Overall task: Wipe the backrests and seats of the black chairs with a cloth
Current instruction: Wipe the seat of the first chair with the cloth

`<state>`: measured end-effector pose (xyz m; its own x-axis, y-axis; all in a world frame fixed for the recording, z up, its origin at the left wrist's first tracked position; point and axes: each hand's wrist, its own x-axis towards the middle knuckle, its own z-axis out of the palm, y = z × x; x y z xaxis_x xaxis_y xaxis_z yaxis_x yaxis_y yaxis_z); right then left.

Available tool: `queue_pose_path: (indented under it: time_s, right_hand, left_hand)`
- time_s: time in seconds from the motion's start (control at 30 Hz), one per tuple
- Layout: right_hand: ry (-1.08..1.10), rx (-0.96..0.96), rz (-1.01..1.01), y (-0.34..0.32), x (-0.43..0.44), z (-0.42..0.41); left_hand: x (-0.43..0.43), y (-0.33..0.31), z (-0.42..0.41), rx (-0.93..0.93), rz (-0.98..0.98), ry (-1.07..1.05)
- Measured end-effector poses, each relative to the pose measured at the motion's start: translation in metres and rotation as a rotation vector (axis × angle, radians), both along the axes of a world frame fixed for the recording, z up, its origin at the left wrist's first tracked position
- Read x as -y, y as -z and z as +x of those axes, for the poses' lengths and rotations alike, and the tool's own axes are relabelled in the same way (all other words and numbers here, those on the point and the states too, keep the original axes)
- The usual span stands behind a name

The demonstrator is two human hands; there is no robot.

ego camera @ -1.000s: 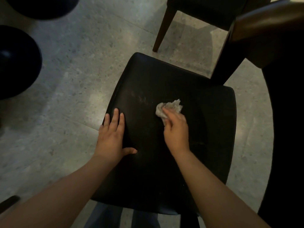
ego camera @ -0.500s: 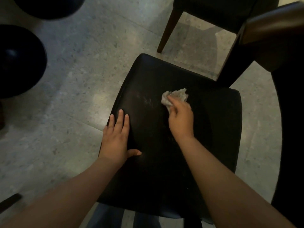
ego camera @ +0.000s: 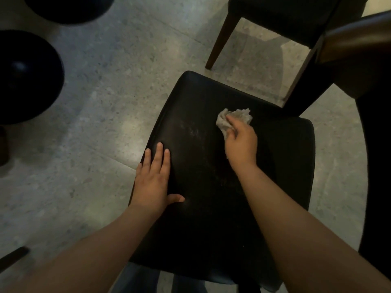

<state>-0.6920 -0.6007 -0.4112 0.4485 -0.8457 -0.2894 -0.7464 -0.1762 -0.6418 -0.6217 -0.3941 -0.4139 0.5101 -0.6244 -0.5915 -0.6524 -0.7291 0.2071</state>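
Two round black shapes [ego camera: 27, 77] far left, cut by the frame edge, too dark to identify; dark strip [ego camera: 12, 258] at lower left also cut off, cannot tell what it is; speckled grey floor [ego camera: 101, 85] between them and the chair.

Left hand [ego camera: 153, 178] lies flat on the left edge of the chair seat [ego camera: 211, 218], fingers straight and together, thumb spread toward the middle, holding nothing; little finger hangs past the seat edge; same spot on the seat as a second ago.

Seat is black and glossy, with faint pale smears near its middle; near edge hidden behind both forearms and cut off at the bottom of the frame; blue trousers [ego camera: 137, 280] just show below it.

Cloth [ego camera: 237, 116], pale and crumpled, sits on the far right part of the seat; its near half is covered by the right hand [ego camera: 241, 142], which grips it with curled fingers and presses it down; fingertips hidden in the folds; hand and cloth have slid farther up the seat toward its far edge over the last second.

Second chair [ego camera: 285, 15] at the top, cut off, only dark seat and one brown leg [ego camera: 220, 41] visible; brown table edge [ego camera: 355, 41] at the right, blurred and cut off; dark post [ego camera: 306, 85] under it touches the seat's far right corner in view, real contact unclear.
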Motion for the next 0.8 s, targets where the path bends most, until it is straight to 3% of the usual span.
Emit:
queue_pose_path:
  time_s: [0.2,0.47,0.7,0.8]
  right_hand:
    - [-0.305,0.085,0.099,-0.002,-0.048,-0.031]
    - [-0.03,0.063,0.023,-0.008,0.022,0.016]
    - [-0.263,0.034,-0.051,0.003,-0.022,0.013]
    - [-0.336,0.059,0.02,0.0,-0.043,-0.005]
  left_hand:
    - [0.001,0.0,0.0,0.016,0.018,0.011]
    - [-0.001,-0.002,0.0,-0.008,-0.004,0.0]
    - [-0.001,-0.001,0.0,0.0,0.003,0.004]
    - [-0.001,-0.001,0.0,0.002,0.009,0.007]
